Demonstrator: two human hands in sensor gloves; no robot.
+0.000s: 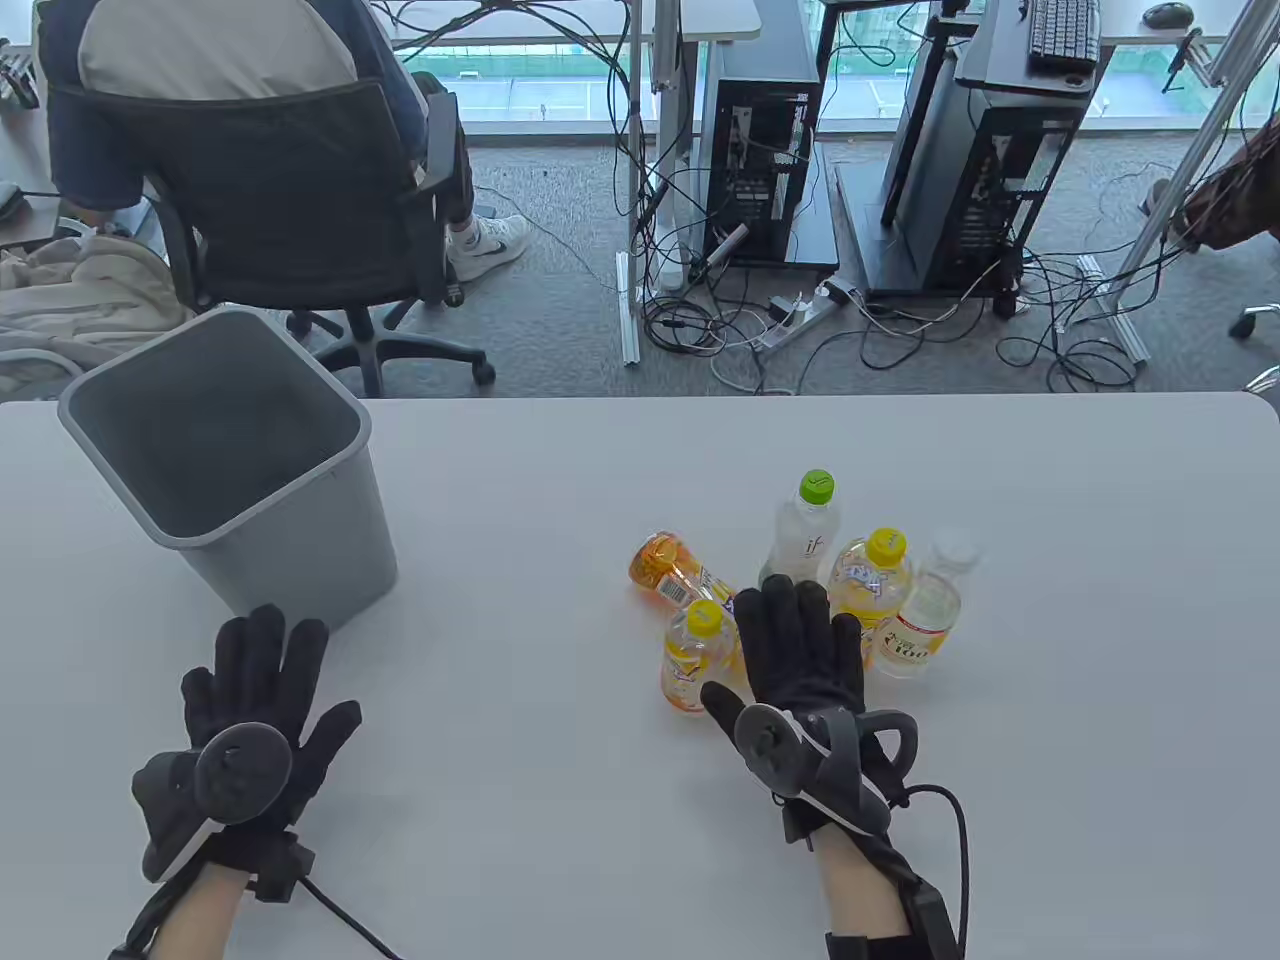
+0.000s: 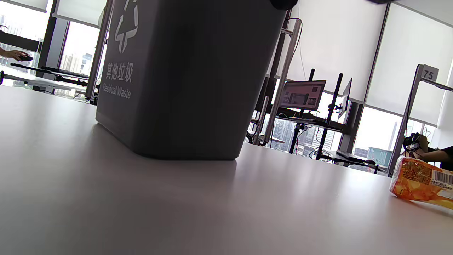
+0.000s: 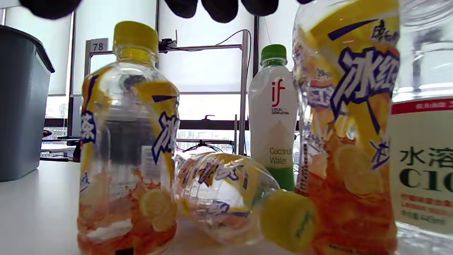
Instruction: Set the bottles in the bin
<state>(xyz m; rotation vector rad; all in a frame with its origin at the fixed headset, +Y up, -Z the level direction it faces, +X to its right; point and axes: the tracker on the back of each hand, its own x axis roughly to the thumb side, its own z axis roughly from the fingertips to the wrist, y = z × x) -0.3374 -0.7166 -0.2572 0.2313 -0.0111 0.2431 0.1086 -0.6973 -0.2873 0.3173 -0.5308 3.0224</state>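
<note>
At the lower left of the table view the left hand (image 1: 245,740) lies flat on the white table (image 1: 560,800), fingers spread and holding nothing, its fingertips just short of the grey bin (image 1: 235,465). At lower centre-right the right hand (image 1: 800,670) hovers with fingers extended over the cluster of bottles, gripping none of them as far as the table view shows; whether the fingertips touch a bottle cannot be told. Just left of that hand a small yellow-capped tea bottle (image 1: 692,655) stands upright. Behind it an orange tea bottle (image 1: 675,572) lies on its side. To the right of the hand stands a second yellow-capped tea bottle (image 1: 870,590), and right of that a clear bottle with a white label (image 1: 925,615). Farthest back, the green-capped coconut water bottle (image 1: 800,530) stands upright. The bin sits in the upper left part of the table, well apart from the bottles.
</note>
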